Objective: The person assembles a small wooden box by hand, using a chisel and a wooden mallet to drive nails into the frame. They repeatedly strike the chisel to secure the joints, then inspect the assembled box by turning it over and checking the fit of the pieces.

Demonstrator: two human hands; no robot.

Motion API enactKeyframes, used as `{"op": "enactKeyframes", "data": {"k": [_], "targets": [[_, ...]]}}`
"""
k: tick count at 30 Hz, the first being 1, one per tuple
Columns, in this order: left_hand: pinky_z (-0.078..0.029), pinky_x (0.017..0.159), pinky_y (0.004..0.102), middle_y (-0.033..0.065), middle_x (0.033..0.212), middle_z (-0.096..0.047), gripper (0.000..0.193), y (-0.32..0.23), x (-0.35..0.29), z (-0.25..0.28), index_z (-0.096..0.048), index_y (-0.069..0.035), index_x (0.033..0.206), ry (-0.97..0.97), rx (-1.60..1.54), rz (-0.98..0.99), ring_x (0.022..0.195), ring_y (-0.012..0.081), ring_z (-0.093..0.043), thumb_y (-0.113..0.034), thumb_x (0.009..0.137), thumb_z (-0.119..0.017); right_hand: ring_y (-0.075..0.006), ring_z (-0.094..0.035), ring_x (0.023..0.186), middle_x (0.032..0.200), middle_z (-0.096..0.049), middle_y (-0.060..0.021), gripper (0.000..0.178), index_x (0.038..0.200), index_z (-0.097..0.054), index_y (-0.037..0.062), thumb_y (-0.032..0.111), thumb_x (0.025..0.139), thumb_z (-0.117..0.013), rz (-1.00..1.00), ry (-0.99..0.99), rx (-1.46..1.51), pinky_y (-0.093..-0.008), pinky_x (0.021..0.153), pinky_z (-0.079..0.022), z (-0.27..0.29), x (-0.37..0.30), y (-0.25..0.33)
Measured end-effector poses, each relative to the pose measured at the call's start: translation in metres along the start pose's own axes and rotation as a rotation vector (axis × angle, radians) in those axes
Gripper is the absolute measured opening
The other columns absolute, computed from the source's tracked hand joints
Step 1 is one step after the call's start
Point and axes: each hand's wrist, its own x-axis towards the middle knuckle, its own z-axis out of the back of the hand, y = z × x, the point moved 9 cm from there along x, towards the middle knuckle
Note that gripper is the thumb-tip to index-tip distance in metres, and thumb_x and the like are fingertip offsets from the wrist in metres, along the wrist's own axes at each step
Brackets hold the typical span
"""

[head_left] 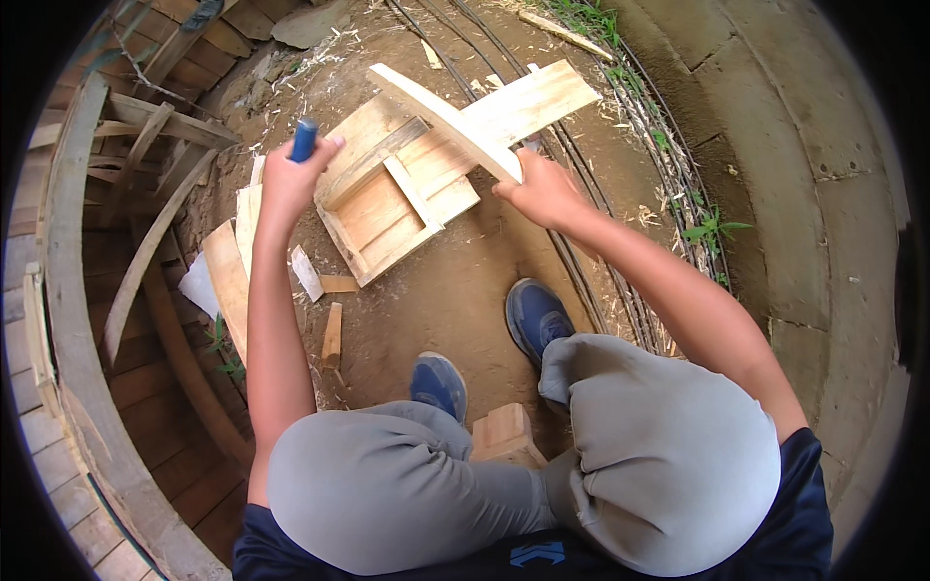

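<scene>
My left hand (288,184) is closed around a blue handle (305,138); what the handle belongs to is hidden by the hand. My right hand (545,192) grips the near end of a pale wooden board (441,118), which slants up and to the left. A shallow wooden box frame (418,197) with a crosspiece lies on the dirt between my hands. Beyond the held board, a second flat board (536,101) points up to the right. How the boards and the frame touch, I cannot tell.
Small wood offcuts (332,336) and shavings are scattered on the dirt. Long dark lines like cables (576,276) run past on the right, beside a grey wall (790,232). Curved timber framing (73,208) stands at left. A wooden block (506,433) sits between my legs.
</scene>
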Motion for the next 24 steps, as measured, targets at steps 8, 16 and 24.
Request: {"op": "enactKeyframes", "data": {"k": [8,16,24], "targets": [[-0.051,0.076,0.0354,0.0099,0.089,-0.073,0.054,0.068,-0.009,-0.036,-0.072,-0.005,0.12,0.167,0.306,0.063,0.078,0.0185,-0.067,-0.032,0.076,-0.086,-0.0305,-0.07,0.087,0.095,-0.069,-0.021,0.047,0.118,-0.051,0.0002,0.035,0.091,-0.069,-0.186,-0.543,0.483,-0.0444,0.076,-0.053,-0.009,-0.056,-0.14],[-0.056,0.074,0.0428,0.0163,0.09,-0.075,0.04,0.076,-0.012,-0.036,-0.076,-0.014,0.112,0.042,0.537,0.193,0.086,0.0332,-0.073,-0.034,0.078,-0.083,-0.0497,-0.065,0.093,0.097,-0.068,-0.0298,0.046,0.118,-0.048,0.0029,0.037,0.092,-0.063,-0.556,-0.417,-0.001,-0.0571,0.083,-0.049,-0.05,-0.154,-0.246],[-0.052,0.067,0.0416,0.0151,0.08,-0.072,0.038,0.072,-0.013,-0.041,-0.076,-0.006,0.101,0.036,0.475,0.156,0.071,0.0288,-0.069,-0.033,0.075,-0.085,-0.0414,-0.047,0.125,0.131,-0.05,-0.0238,0.06,0.132,-0.049,0.0046,0.045,0.09,-0.066,-0.103,-0.478,-0.353,-0.0538,0.103,-0.038,-0.026,-0.136,-0.16]]}}
